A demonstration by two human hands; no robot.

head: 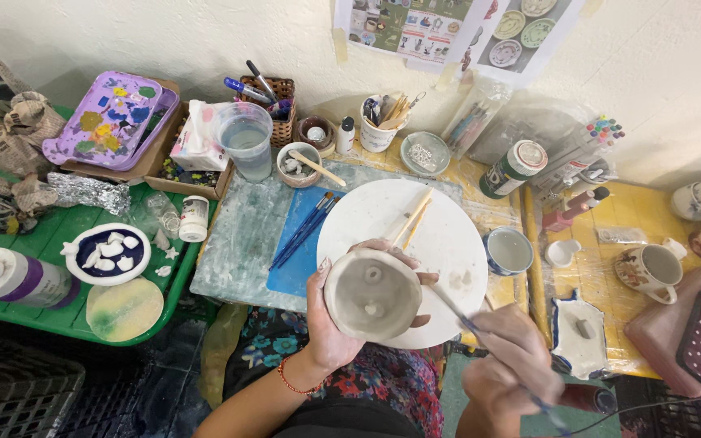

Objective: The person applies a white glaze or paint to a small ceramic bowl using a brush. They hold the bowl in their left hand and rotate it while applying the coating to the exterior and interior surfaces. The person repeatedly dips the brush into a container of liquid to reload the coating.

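Fingers of left hand (330,324) grip clay bowl (372,294) (two lumps inside) — right hand (506,363) pinches brush (458,315).

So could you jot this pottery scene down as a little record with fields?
left hand: holds a grey clay bowl, underside up
right hand: grips a thin brush, tip at the bowl
under the bowl: white round board
on the board: wooden sticks
beside it: blue brushes, water cup
far left: purple palette
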